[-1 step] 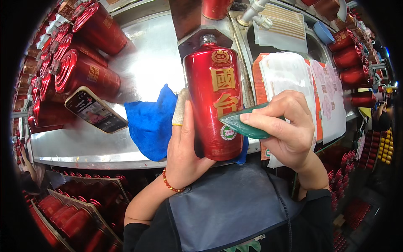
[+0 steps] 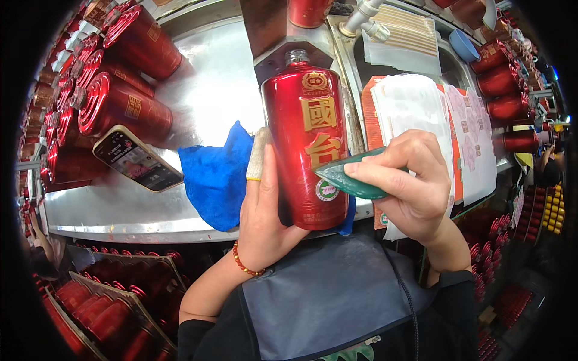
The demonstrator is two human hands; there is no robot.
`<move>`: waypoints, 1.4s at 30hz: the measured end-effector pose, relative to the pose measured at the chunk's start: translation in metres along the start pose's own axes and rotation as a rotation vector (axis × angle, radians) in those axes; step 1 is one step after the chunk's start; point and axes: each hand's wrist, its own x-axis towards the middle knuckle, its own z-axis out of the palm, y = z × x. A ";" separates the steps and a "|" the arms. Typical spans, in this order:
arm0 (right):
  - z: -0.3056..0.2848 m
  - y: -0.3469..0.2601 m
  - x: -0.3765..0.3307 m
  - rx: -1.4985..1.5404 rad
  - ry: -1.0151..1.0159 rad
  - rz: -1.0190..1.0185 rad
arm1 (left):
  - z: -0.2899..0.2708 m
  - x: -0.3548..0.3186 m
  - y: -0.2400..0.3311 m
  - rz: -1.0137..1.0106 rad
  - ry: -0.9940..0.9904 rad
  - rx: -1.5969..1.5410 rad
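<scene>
A glossy red bottle (image 2: 295,174) with raised gold characters and a small round green-and-white sticker lies before me, its neck pointing away. Along its left side rests my left hand (image 2: 263,216), gripping it with the thumb near the base; a pale cloth sleeve covers one finger. My right hand (image 2: 415,186) pinches a dark green, pointed flat scraper (image 2: 355,176). The scraper's tip lies over the bottle's lower front, beside the lowest gold character and just above the sticker. A blue cloth (image 2: 214,180) lies left of my left hand.
A phone (image 2: 137,158) leans by several red bottles (image 2: 129,105) at the left of the metal table (image 2: 208,78). To the right lie stacked white sheets (image 2: 406,102), with a metal pipe (image 2: 364,21) and blue bowl (image 2: 464,46) beyond. Racked red bottles (image 2: 102,310) stand below left.
</scene>
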 end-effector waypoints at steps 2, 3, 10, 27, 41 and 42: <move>-0.001 -0.001 -0.001 0.016 0.003 0.012 | 0.000 0.000 0.001 -0.008 -0.006 0.016; -0.001 0.002 -0.002 -0.008 0.012 0.032 | -0.001 -0.001 0.000 -0.010 -0.015 0.024; 0.001 0.014 0.001 0.004 0.064 0.047 | -0.001 -0.001 -0.003 0.002 -0.036 0.041; -0.005 0.009 0.014 0.010 0.032 -0.031 | 0.005 -0.004 -0.005 -0.050 -0.035 -0.075; -0.003 0.016 0.047 -0.067 -0.018 -0.060 | -0.005 0.004 -0.002 0.025 -0.052 -0.022; -0.004 0.021 0.049 -0.085 -0.014 -0.057 | -0.005 0.003 -0.002 0.020 -0.053 -0.021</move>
